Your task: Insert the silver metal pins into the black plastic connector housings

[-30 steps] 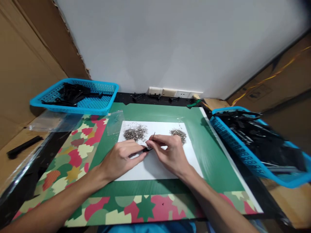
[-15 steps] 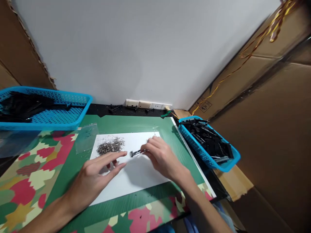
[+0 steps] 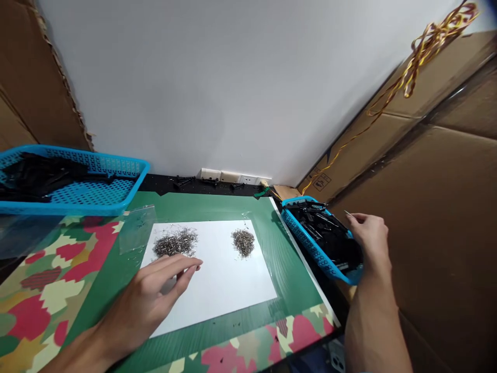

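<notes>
My left hand [image 3: 155, 290] is over the white sheet [image 3: 217, 290], in front of the left pile of small metal pieces [image 3: 176, 242]. Its thumb and fingertips are pinched together; what lies between them, if anything, is too small to make out. Out at the right, my right hand [image 3: 368, 233] is beside the far-side rim of the right blue basket [image 3: 322, 259], which is full of black plastic parts [image 3: 326, 228]. From its pinched fingers sticks the tip of a thin pointed tool [image 3: 347, 212]. A second, smaller metal pile [image 3: 243, 243] lies on the sheet's right part.
Another blue basket [image 3: 97, 207] with black parts stands at the back left. A clear plastic bag [image 3: 135, 228] lies on the green mat [image 3: 202, 204]. Several black pieces [image 3: 184, 181] lie near the sockets [image 3: 229, 177] by the wall. Cardboard [image 3: 438, 217] walls the right side.
My right hand has moved right, from above the sheet to the basket; the black part it held no longer shows. My left thumb and fingers have closed together. The right metal pile is uncovered.
</notes>
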Action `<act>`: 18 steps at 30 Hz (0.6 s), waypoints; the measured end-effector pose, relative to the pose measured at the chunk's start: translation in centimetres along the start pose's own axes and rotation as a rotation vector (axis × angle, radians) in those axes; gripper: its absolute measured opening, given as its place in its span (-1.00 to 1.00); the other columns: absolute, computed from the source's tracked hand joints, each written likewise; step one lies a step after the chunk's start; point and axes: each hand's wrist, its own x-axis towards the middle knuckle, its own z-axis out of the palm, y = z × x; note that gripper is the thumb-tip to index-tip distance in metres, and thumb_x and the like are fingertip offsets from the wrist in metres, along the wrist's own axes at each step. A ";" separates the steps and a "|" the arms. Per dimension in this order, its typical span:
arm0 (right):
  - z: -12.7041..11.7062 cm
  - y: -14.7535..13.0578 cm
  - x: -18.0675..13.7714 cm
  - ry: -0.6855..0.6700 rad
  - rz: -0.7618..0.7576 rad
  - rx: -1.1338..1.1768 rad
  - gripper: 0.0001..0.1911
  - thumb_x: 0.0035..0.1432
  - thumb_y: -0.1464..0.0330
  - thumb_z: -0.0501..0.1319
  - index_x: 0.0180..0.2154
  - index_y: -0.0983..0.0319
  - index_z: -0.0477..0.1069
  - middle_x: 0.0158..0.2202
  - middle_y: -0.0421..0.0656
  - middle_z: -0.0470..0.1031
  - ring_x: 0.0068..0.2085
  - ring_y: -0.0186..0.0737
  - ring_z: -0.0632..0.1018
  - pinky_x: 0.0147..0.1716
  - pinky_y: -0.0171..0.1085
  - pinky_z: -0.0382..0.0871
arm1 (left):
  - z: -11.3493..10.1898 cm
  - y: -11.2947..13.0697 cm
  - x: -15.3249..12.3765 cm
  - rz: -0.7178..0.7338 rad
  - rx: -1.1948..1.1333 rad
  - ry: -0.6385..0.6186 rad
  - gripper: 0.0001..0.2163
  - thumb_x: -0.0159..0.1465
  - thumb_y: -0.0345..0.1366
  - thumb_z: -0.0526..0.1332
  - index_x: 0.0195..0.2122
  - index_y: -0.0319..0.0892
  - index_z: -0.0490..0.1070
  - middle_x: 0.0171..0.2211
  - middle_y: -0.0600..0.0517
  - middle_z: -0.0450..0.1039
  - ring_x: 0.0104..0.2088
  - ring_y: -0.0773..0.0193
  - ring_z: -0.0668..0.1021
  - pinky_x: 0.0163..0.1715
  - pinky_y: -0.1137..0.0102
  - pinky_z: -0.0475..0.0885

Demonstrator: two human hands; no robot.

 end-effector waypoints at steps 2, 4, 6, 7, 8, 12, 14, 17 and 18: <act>0.5 -0.5 -0.2 0.050 0.082 0.003 -0.63 0.25 0.24 0.23 -0.30 0.41 0.69 -0.49 0.21 0.55 -0.48 0.06 0.46 -0.37 -0.03 0.20 | 0.0 -0.1 0.1 0.001 0.005 -0.002 -0.79 0.50 -0.24 0.19 0.00 -0.06 0.62 -0.12 0.01 0.68 -0.20 0.20 0.69 -0.19 0.37 0.59; 0.9 -2.0 -0.5 0.102 0.116 0.031 -0.60 0.29 0.24 0.17 -0.20 0.39 0.69 -0.42 0.19 0.60 -0.43 0.08 0.51 -0.34 -0.04 0.23 | -0.3 -0.1 0.2 -0.024 0.019 0.004 -0.78 0.51 -0.23 0.18 -0.02 -0.09 0.62 -0.14 -0.01 0.67 -0.20 0.20 0.67 -0.19 0.37 0.57; 1.4 -4.7 -1.2 0.132 0.081 0.084 -0.58 0.37 0.22 0.10 -0.10 0.31 0.67 -0.32 0.15 0.65 -0.34 0.08 0.57 -0.29 -0.07 0.28 | -0.6 -0.1 0.4 -0.061 0.034 0.009 -0.77 0.52 -0.22 0.16 -0.02 -0.12 0.62 -0.16 -0.02 0.67 -0.21 0.20 0.66 -0.19 0.37 0.55; 1.9 -6.6 -1.7 0.133 0.044 0.119 -0.57 0.40 0.22 0.06 -0.05 0.28 0.65 -0.25 0.14 0.66 -0.27 0.07 0.59 -0.25 -0.09 0.30 | -0.8 -0.2 0.5 -0.076 0.040 0.018 -0.77 0.52 -0.22 0.17 -0.02 -0.12 0.62 -0.18 -0.02 0.66 -0.22 0.21 0.65 -0.21 0.38 0.54; 2.4 -8.7 -2.3 0.121 -0.006 0.159 -0.56 0.44 0.21 0.03 -0.01 0.26 0.62 -0.16 0.12 0.67 -0.20 0.04 0.61 -0.21 -0.12 0.32 | -1.1 -0.3 0.6 -0.088 0.045 0.031 -0.77 0.52 -0.22 0.17 -0.02 -0.12 0.62 -0.20 -0.01 0.65 -0.24 0.22 0.65 -0.23 0.39 0.53; 6.1 -18.4 -5.3 -0.249 -0.312 0.337 -0.59 0.48 0.16 0.06 0.01 0.23 0.59 -0.17 0.03 0.68 -0.24 -0.06 0.62 -0.23 -0.21 0.36 | -1.6 -0.6 1.0 -0.122 0.065 0.107 -0.80 0.51 -0.23 0.19 -0.05 -0.11 0.62 -0.24 0.03 0.63 -0.28 0.26 0.61 -0.29 0.43 0.49; 8.7 -22.8 -6.2 -0.523 -0.438 0.353 -0.64 0.46 0.18 0.12 0.07 0.19 0.55 -0.22 -0.03 0.68 -0.28 -0.08 0.61 -0.27 -0.23 0.36 | -1.7 -0.8 1.1 -0.125 0.074 0.121 -0.80 0.51 -0.23 0.19 -0.07 -0.12 0.61 -0.25 0.03 0.63 -0.30 0.27 0.60 -0.30 0.42 0.47; 12.9 -27.9 -5.8 -0.620 -0.468 0.335 -0.69 0.41 0.26 0.23 0.10 0.19 0.52 -0.19 -0.03 0.67 -0.18 -0.08 0.63 -0.20 -0.23 0.38 | -1.5 -1.2 1.2 -0.116 0.079 0.103 -0.80 0.51 -0.25 0.17 -0.07 -0.13 0.60 -0.27 0.02 0.62 -0.33 0.27 0.56 -0.31 0.39 0.44; 14.1 -29.2 -5.3 -0.635 -0.461 0.323 -0.68 0.42 0.28 0.23 0.14 0.21 0.50 -0.12 0.00 0.66 -0.11 -0.06 0.63 -0.14 -0.21 0.40 | -1.4 -1.4 1.2 -0.116 0.078 0.092 -0.79 0.52 -0.25 0.16 -0.06 -0.13 0.60 -0.28 0.02 0.61 -0.34 0.26 0.56 -0.32 0.39 0.43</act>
